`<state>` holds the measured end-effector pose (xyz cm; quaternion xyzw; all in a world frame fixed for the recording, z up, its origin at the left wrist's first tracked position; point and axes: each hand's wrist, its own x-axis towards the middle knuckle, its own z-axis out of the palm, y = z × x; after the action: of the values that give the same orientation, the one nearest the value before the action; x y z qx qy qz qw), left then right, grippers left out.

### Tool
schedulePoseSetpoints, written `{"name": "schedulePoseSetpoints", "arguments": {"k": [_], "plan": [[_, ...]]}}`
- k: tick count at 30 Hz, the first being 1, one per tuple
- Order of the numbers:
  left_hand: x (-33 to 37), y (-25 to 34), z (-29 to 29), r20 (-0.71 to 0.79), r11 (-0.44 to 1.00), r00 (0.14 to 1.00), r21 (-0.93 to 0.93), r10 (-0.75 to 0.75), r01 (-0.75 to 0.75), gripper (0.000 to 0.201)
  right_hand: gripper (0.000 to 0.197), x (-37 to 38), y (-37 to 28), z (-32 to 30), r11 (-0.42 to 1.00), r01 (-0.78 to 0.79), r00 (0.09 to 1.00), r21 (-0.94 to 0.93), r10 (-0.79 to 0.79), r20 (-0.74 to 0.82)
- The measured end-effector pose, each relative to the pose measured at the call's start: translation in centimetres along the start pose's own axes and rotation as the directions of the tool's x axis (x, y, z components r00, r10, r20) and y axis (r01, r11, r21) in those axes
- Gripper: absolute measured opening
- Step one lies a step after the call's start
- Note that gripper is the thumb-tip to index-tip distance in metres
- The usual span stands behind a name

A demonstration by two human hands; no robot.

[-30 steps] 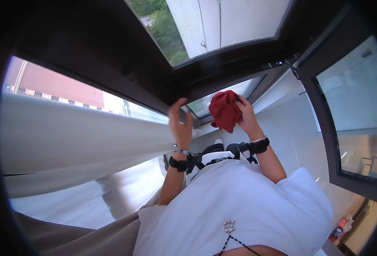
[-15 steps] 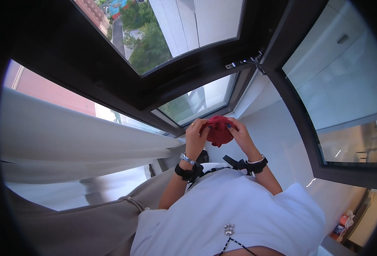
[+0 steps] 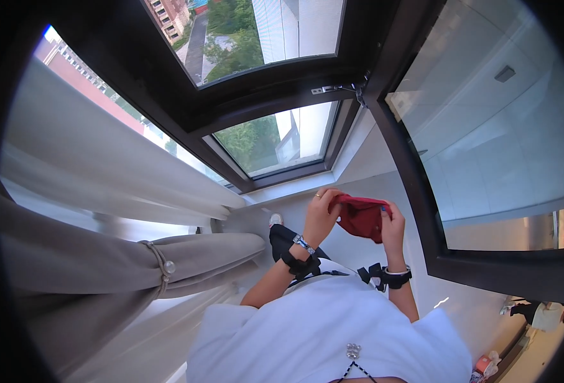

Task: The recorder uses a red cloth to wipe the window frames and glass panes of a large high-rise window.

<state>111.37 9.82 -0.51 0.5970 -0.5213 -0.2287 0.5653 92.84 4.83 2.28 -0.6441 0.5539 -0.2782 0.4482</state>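
The red cloth (image 3: 360,219) spans the gap between the left hand (image 3: 320,217) and right hand (image 3: 394,230), its far side hidden and its folds too dark to make out. Both hands' fingers pinch its edges, some tips covered by it. The left forearm slants inward, the right stands nearly upright; the shirt (image 3: 333,319) is cut off below.

White top (image 3: 333,319); silver paw-shaped ornament (image 3: 353,350); black wristbands (image 3: 298,264); silver bracelet (image 3: 304,244); dark trousers (image 3: 283,240); white shoe (image 3: 275,219).
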Motion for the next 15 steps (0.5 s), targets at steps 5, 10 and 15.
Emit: {"name": "schedulePoseSetpoints", "arguments": {"k": [5,10,15], "plan": [[-0.6,2.4,3.6,0.351,0.973,0.928,-0.227,0.123,-0.043,0.074,0.021,-1.1,0.6,-2.7,0.859,0.061,0.998,0.509,-0.035,-0.061],[1.0,2.5,3.0,0.471,0.973,0.881,-0.223,0.055,0.058,0.07,0.02,-1.0,-4.0,-1.3,0.912,0.129,0.991,0.389,-0.129,-0.027],[4.6,0.1,-2.8,0.45,0.98,0.893,-0.186,0.015,0.077,0.045,0.019,1.1,-6.1,2.9,0.787,0.179,0.983,0.59,-0.164,-0.08]]}}
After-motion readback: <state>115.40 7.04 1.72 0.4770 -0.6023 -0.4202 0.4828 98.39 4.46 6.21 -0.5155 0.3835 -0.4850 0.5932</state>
